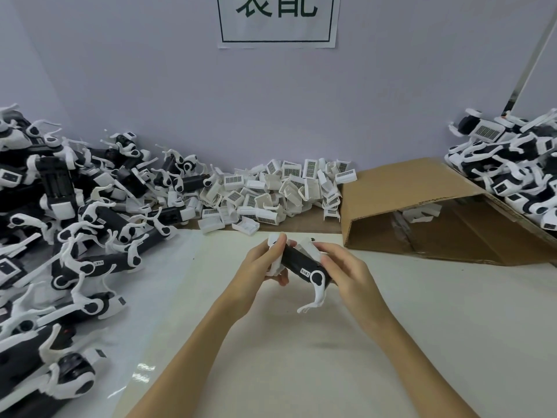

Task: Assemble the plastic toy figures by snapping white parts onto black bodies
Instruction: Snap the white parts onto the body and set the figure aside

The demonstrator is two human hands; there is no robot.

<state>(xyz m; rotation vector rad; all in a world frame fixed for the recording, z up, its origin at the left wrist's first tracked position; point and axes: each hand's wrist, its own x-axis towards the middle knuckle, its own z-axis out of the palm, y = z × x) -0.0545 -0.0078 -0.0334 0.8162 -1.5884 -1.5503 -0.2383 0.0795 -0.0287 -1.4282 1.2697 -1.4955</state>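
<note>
Both hands (265, 260) (343, 273) grip black body (298, 263), label (305, 272) unreadable, wall sign (277, 19) perhaps "装配"

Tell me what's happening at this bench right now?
A person holds one black toy body over the table, gripped by the left hand at one end and the right hand at the other, with a white part on top. Loose white parts lie heaped by the wall, figures piled on the left and right.
</note>
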